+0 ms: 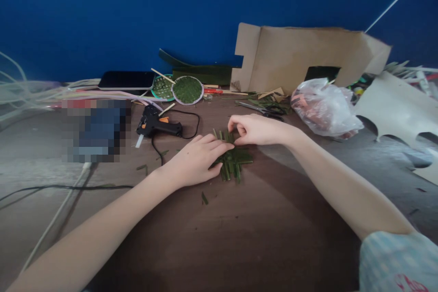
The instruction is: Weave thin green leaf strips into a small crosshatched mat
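A small mat of woven green leaf strips (235,160) lies on the brown table (239,237) in the middle of the view. My left hand (196,159) rests flat on its left side, fingers stretched out and pressing the strips down. My right hand (255,130) is at the mat's far edge with fingers curled, pinching the top ends of the strips. A loose bit of green strip (204,198) lies in front of the mat.
A black glue gun (158,126) with its cord lies to the left. Behind it are two round green woven discs (187,90), a phone (126,80), scissors (262,109), folded cardboard (304,57), a plastic bag (323,108), and cut white board (397,105) at right.
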`<action>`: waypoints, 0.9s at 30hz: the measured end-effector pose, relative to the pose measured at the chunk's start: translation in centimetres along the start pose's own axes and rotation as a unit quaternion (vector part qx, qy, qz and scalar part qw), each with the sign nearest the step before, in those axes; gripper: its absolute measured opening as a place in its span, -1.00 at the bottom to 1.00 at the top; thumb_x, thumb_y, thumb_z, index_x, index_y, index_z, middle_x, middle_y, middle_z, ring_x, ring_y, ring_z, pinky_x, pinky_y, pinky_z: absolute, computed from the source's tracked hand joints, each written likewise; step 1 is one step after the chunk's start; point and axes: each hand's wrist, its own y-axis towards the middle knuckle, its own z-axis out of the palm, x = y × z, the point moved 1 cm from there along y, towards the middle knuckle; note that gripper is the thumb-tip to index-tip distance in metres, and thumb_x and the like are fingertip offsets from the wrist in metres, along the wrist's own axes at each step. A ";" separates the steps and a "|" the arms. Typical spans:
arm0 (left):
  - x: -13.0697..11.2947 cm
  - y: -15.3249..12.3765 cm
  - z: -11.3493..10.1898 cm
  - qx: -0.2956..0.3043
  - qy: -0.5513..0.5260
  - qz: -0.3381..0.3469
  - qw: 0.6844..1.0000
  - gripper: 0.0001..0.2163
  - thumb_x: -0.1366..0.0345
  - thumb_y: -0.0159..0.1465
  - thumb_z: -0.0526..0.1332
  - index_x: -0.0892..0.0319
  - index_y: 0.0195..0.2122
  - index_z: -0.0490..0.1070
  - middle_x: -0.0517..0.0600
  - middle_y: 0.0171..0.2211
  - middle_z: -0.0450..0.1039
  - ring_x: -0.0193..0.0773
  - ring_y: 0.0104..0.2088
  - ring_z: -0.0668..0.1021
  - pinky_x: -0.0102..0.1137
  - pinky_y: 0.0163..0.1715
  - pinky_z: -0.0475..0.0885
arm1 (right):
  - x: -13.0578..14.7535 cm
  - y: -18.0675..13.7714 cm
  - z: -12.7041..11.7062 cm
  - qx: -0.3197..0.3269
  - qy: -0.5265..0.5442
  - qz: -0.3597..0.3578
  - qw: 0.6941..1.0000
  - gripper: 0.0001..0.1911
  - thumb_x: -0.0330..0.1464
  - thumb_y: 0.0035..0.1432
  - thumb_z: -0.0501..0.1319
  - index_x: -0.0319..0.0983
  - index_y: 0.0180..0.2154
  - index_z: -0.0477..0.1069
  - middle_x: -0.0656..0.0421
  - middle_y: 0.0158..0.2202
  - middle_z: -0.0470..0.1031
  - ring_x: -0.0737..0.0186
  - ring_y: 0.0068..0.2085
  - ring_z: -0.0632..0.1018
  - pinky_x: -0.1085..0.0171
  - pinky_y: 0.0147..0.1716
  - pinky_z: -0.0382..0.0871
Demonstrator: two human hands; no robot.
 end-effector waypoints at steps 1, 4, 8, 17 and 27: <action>0.0 0.0 0.0 0.000 0.000 0.000 1.000 -0.66 0.34 0.23 0.05 0.21 0.04 0.25 0.09 -0.17 0.40 -0.13 -0.11 0.38 -0.28 -0.15 0.30 | 0.0 0.0 0.0 0.002 0.001 -0.001 1.000 -0.73 -0.35 -0.10 0.20 -0.20 -0.27 0.27 0.29 -0.53 0.36 0.35 -0.51 0.34 0.35 -0.52 0.05; 0.0 0.0 0.0 -0.002 0.001 0.003 1.000 -0.66 0.34 0.22 0.05 0.21 0.04 0.25 0.10 -0.18 0.40 -0.13 -0.11 0.38 -0.29 -0.16 0.30 | -0.2 0.1 0.0 0.010 0.012 -0.014 1.000 -0.75 -0.35 -0.09 0.19 -0.19 -0.29 0.26 0.30 -0.54 0.34 0.36 -0.52 0.33 0.35 -0.52 0.05; 0.0 0.0 0.0 -0.006 0.002 0.002 1.000 -0.66 0.35 0.22 0.05 0.21 0.04 0.25 0.10 -0.18 0.40 -0.12 -0.11 0.38 -0.28 -0.17 0.31 | -0.2 0.1 0.1 0.012 0.022 -0.027 0.999 -0.76 -0.35 -0.08 0.19 -0.17 -0.29 0.23 0.32 -0.55 0.32 0.37 -0.53 0.32 0.36 -0.53 0.04; 0.0 0.0 0.1 -0.002 -0.002 -0.002 1.000 -0.66 0.34 0.22 0.06 0.21 0.04 0.25 0.09 -0.18 0.40 -0.13 -0.10 0.37 -0.29 -0.17 0.30 | -0.1 0.1 0.1 0.002 0.026 -0.035 0.999 -0.77 -0.39 -0.10 0.18 -0.17 -0.32 0.21 0.32 -0.55 0.31 0.37 -0.53 0.30 0.37 -0.53 0.01; 0.0 0.0 0.1 -0.004 -0.003 -0.002 1.000 -0.66 0.34 0.22 0.06 0.20 0.05 0.24 0.08 -0.16 0.40 -0.13 -0.10 0.37 -0.30 -0.17 0.29 | -0.2 0.3 0.2 -0.012 0.032 -0.042 0.999 -0.88 -0.39 -0.08 0.18 -0.20 -0.40 0.27 0.30 -0.55 0.32 0.40 -0.53 0.29 0.37 -0.52 0.02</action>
